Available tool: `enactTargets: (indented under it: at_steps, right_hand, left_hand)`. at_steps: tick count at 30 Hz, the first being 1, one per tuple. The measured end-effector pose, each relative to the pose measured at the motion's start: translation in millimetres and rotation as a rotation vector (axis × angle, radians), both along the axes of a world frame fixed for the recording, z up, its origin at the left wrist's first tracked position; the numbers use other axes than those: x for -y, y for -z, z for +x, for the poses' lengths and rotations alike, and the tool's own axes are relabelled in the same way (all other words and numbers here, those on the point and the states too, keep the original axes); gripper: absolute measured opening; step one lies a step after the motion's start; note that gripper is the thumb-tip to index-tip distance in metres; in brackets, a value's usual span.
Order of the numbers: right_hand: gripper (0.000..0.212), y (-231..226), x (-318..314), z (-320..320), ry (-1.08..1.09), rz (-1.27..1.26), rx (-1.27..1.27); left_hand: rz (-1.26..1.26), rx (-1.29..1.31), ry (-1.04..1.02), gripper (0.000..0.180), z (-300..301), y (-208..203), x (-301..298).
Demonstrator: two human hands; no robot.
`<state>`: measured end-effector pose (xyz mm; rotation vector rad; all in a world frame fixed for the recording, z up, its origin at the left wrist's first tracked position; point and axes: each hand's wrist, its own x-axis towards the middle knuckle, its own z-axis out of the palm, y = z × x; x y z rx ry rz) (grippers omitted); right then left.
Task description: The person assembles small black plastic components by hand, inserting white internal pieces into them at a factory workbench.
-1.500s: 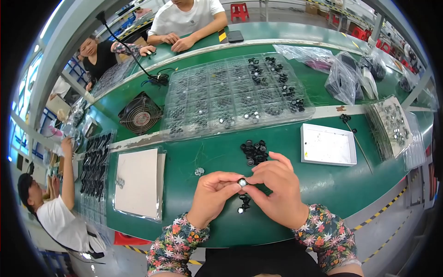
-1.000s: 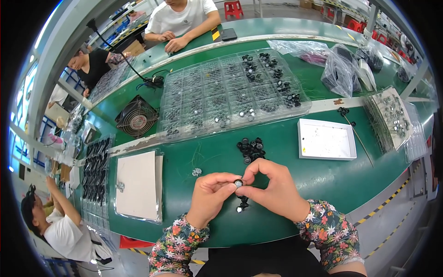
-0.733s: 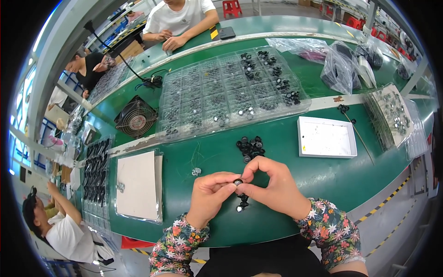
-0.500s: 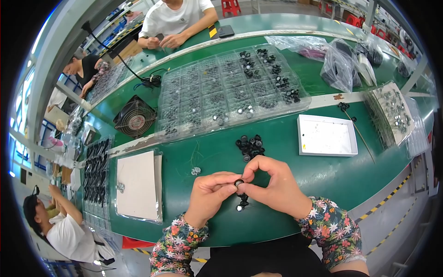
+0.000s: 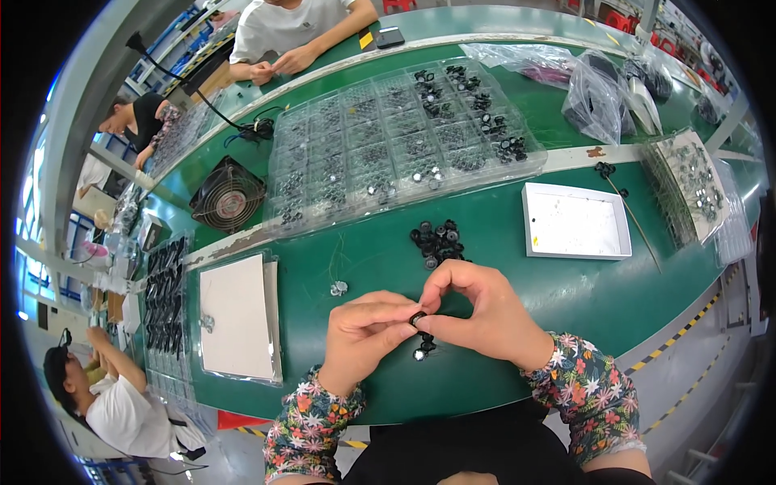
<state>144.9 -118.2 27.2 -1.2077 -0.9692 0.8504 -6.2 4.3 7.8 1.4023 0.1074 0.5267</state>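
Both hands meet low over the green table, pinching one small black round part (image 5: 417, 319) between their fingertips. My left hand (image 5: 364, 327) grips it from the left with thumb and forefinger. From the other side, my right hand (image 5: 485, 315) holds it the same way, its forefinger arched over the top. The part's exact kind is too small to make out. Just below the fingers lie a few similar black pieces (image 5: 419, 354), one with a shiny face. Beyond the hands is a loose pile of black round parts (image 5: 436, 241).
A clear compartment tray (image 5: 388, 202) with small parts spans the table's far side. Right of the pile stands a white box (image 5: 533, 242). Pale cardboard sheets (image 5: 234, 319) and a tiny silvery cluster (image 5: 339, 288) lie left. A black fan (image 5: 229, 196) stands behind. A co-worker sits across.
The whole view has shifted slightly. Both hands keep their pinch on the black part, whose bright face shows less now. The co-worker opposite has moved their hands a little.
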Motion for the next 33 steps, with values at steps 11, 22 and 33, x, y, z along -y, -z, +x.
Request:
enactTargets:
  at_steps: [11, 22, 33]
  right_hand:
    - [0.018, -1, 0, 2, -0.085, -0.057, -0.122]
    - [0.018, 4, -3, -1, 0.089, 0.04, 0.133]
    - [0.011, 9, -7, -7, 0.355, 0.18, 0.667]
  left_hand:
    - [0.353, -0.043, -0.147, 0.025, 0, -14, 5]
    - [0.058, 0.051, -0.158, 0.025, 6, 6, 6]
    - [0.164, -0.096, -0.305, 0.025, 8, -8, 17]
